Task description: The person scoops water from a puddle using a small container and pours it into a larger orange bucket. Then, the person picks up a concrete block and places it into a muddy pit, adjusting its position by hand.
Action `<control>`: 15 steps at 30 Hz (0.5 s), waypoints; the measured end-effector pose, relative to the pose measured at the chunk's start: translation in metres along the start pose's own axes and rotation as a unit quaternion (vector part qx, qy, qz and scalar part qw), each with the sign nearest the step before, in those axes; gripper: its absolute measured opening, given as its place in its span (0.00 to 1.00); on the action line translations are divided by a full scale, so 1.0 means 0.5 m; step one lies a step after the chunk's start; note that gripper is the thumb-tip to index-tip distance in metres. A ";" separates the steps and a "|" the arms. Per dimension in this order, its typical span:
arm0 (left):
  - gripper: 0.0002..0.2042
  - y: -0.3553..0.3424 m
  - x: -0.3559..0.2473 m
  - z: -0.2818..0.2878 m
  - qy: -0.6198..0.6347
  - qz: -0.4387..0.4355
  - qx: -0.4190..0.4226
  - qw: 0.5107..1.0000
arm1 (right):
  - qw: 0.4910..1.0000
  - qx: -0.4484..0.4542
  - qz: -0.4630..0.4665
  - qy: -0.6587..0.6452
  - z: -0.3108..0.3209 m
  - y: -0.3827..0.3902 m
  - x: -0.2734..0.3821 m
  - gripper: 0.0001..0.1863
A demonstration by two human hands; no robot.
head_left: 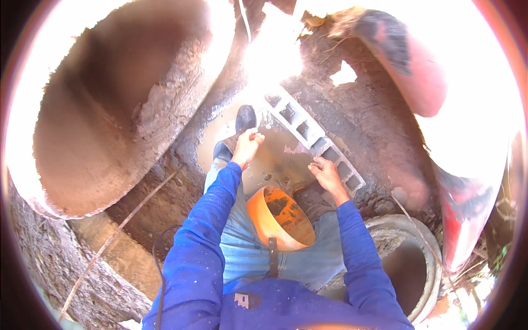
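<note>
My left hand [248,147] is raised over the muddy puddle [269,162], just below a dark boot. Its fingers are curled together, and I cannot make out anything in them. My right hand [326,175] hovers by the near end of a row of grey hollow concrete blocks [324,136]. Thumb and fingers are pinched there; what they hold, if anything, is too small to tell. Both arms wear blue sleeves. Between my jeans-clad legs sits an orange bucket [256,212], tilted, with dark mud stuck inside.
A large concrete pipe [187,104] opens on the left. Beside my right arm lies a smaller concrete ring [434,242]. Red and black material [423,82] bulges along the right. A thin rod [118,231] slants at lower left. Dark boots [246,118] stand in wet mud.
</note>
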State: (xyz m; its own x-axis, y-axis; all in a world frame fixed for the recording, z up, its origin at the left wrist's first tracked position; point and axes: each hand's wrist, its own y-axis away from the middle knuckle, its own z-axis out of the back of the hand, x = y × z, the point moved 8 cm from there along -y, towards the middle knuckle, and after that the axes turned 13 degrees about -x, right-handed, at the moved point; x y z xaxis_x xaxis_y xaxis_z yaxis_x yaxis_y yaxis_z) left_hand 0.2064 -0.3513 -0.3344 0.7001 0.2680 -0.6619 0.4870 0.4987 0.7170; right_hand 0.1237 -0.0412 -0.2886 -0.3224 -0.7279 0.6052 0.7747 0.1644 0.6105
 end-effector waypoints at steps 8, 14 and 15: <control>0.27 -0.006 -0.108 0.109 -0.141 -0.049 0.008 0.989 | 0.999 -0.032 0.015 0.034 0.083 0.046 -0.086 0.27; 0.26 0.061 -0.310 0.074 -0.334 -0.136 -0.006 0.933 | 0.989 -0.131 -0.042 -0.056 0.251 0.140 -0.317 0.25; 0.25 0.100 -0.346 0.082 -0.351 -0.142 -0.009 0.925 | 0.979 -0.148 -0.080 -0.115 0.268 0.184 -0.321 0.23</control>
State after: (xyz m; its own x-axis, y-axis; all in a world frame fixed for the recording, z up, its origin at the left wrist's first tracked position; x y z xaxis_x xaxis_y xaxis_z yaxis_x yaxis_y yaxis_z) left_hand 0.1310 -0.4067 -0.1750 0.7149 -0.4749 -0.5132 0.6992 0.4824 0.5276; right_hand 0.1738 0.1802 -0.2612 -0.5405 -0.5540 0.6332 0.8168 -0.1649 0.5529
